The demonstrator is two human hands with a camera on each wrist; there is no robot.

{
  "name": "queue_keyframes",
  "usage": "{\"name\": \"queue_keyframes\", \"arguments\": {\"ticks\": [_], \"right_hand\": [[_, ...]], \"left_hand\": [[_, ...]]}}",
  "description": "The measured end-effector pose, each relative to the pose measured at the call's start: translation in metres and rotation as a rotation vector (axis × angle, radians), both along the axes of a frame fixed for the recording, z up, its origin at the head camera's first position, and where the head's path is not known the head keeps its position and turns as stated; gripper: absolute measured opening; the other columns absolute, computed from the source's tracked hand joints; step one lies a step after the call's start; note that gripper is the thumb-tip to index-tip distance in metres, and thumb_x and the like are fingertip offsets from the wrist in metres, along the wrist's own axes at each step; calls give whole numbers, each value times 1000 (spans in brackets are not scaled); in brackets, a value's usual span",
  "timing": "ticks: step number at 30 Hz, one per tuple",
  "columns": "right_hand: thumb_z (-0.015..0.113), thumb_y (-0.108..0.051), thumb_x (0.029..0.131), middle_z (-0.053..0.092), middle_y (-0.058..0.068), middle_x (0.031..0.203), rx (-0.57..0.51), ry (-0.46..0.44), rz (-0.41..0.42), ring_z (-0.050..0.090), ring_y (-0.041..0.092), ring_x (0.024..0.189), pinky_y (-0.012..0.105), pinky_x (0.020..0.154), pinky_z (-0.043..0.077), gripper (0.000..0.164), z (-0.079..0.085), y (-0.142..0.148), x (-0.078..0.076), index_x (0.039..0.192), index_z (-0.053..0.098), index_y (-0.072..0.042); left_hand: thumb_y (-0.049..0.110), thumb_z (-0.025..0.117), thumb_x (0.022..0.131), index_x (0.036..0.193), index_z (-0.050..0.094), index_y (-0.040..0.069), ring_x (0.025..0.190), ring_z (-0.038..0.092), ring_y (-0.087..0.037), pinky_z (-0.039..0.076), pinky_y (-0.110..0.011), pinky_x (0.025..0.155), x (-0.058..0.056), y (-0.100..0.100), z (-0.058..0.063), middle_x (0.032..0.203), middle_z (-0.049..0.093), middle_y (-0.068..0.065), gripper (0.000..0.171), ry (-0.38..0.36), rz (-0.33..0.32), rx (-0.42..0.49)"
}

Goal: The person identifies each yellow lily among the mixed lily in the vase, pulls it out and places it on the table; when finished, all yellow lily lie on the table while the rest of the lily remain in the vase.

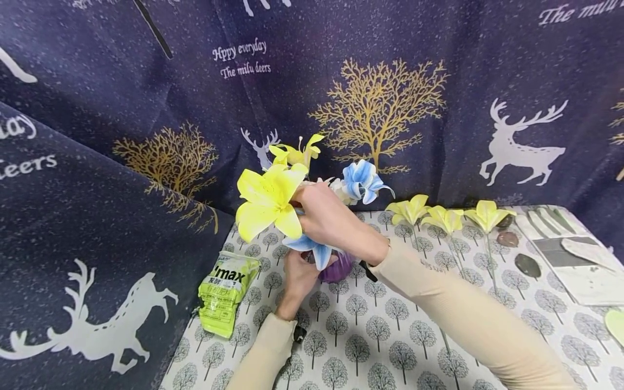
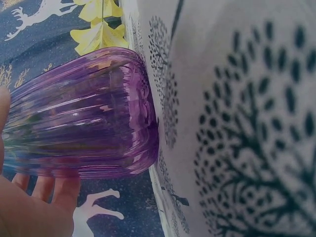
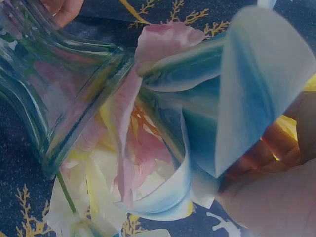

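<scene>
My left hand (image 1: 299, 273) grips a ribbed glass vase (image 2: 98, 113), purple toward its base, which stands on the tablecloth. In the right wrist view the vase's flared clear rim (image 3: 84, 118) shows, with stems inside. Above it my right hand (image 1: 331, 214) is among artificial lilies, its curled fingers at a large yellow lily (image 1: 265, 203); petals partly hide the fingertips. A blue-and-white lily (image 1: 319, 252) hangs below that hand, another blue lily (image 1: 363, 181) is to its right, and a smaller yellow lily (image 1: 299, 154) rises behind. A pink lily (image 3: 168, 42) sits at the rim.
A green packet (image 1: 226, 292) lies left of the vase. To the right lie several yellow lilies (image 1: 487, 215) on long stems, dark stones (image 1: 528, 265) and a pale grey-and-white panel (image 1: 575, 260). A dark blue deer-print curtain (image 1: 292, 97) hangs behind the tree-print tablecloth (image 1: 356, 330).
</scene>
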State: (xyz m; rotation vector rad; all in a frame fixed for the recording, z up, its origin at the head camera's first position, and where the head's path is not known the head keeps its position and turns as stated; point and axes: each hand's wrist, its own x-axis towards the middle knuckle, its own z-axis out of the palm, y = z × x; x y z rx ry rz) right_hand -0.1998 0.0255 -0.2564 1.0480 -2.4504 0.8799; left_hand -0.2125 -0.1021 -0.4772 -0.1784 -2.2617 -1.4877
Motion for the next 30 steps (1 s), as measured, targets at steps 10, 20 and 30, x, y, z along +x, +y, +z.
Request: {"name": "queue_keyframes", "arguments": {"ticks": [10, 20, 30], "right_hand": [[64, 1, 87, 74, 3, 85, -130, 60, -47, 66, 15, 76, 30, 71, 59, 18, 1, 12, 5, 97, 75, -10], [62, -4, 93, 68, 2, 68, -296, 127, -147, 56, 13, 59, 24, 58, 48, 18, -1, 29, 5, 82, 74, -12], [75, -13, 90, 60, 3, 59, -474, -28, -150, 34, 5, 46, 21, 43, 25, 14, -9, 47, 7, 78, 70, -10]], "left_hand": [[29, 96, 63, 118, 69, 8, 105, 73, -28, 59, -44, 97, 1, 0, 1, 111, 76, -12, 65, -65, 38, -24], [24, 93, 67, 124, 67, 11, 108, 72, -27, 58, -44, 99, 0, 1, 2, 115, 76, -10, 63, -46, 41, -66], [32, 96, 63, 132, 59, 18, 118, 67, -27, 52, -51, 105, 0, 2, 3, 127, 71, -6, 79, -71, 9, -10]]}}
